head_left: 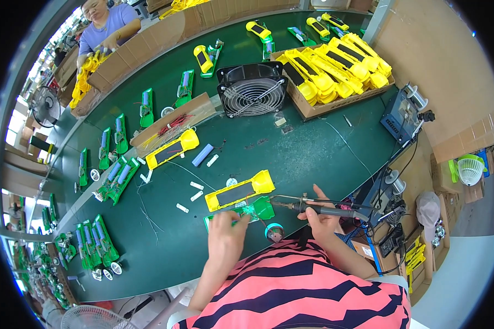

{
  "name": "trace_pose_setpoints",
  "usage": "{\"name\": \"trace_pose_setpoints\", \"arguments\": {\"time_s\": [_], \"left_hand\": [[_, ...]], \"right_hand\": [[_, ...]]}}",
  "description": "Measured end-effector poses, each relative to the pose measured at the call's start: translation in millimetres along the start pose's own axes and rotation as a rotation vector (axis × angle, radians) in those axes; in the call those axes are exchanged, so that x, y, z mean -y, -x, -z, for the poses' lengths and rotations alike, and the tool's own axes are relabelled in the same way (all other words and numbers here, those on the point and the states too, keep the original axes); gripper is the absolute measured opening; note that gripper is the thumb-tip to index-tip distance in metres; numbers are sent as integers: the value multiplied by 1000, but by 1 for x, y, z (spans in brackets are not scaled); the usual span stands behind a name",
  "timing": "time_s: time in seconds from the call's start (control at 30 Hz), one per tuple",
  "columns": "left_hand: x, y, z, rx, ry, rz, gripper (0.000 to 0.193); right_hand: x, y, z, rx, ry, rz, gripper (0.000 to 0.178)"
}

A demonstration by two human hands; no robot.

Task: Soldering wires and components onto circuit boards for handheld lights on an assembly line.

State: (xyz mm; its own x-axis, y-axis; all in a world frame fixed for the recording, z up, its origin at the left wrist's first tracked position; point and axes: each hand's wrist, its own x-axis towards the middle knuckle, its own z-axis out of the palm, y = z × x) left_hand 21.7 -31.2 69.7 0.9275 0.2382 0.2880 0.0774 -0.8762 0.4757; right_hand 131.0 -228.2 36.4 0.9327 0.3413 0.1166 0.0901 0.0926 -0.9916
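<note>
My right hand [322, 218] is wrapped round the black handle of a soldering iron [335, 210]. The iron's metal tip points left, close to the wide end of a green lamp housing [263, 207]. Over the left part of that housing, my left hand [226, 233] has its fingers pinched together; what lies between them is too small to tell. Just beyond the housing, touching or nearly touching it, lies a yellow casing with a dark panel [237, 192]. A small round pot with a blue-green rim [274, 232] stands at the table edge between my hands.
Green housings with blue batteries [96, 241] line the left of the table. A black fan [252, 90] stands at the back beside a carton of yellow casings [335, 68]. Soldering units [403, 115] with cables are on the right. A co-worker [107, 27] sits at the far left.
</note>
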Motion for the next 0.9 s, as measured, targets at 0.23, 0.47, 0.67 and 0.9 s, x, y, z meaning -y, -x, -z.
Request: {"name": "trace_pose_setpoints", "arguments": {"time_s": [0.23,0.47,0.67,0.9], "left_hand": [[64,-24,-4,49,-50,441,28],[48,35,-7,-347,78,276,27],[54,44,-20,-19,252,-104,45],[113,-57,36,-268,161,-61,49]], "right_hand": [[-6,-6,22,-9,158,125,24],[-1,-20,34,-198,109,174,24],[0,-43,50,-245,167,313,21],[4,-76,64,-299,302,342,20]]}}
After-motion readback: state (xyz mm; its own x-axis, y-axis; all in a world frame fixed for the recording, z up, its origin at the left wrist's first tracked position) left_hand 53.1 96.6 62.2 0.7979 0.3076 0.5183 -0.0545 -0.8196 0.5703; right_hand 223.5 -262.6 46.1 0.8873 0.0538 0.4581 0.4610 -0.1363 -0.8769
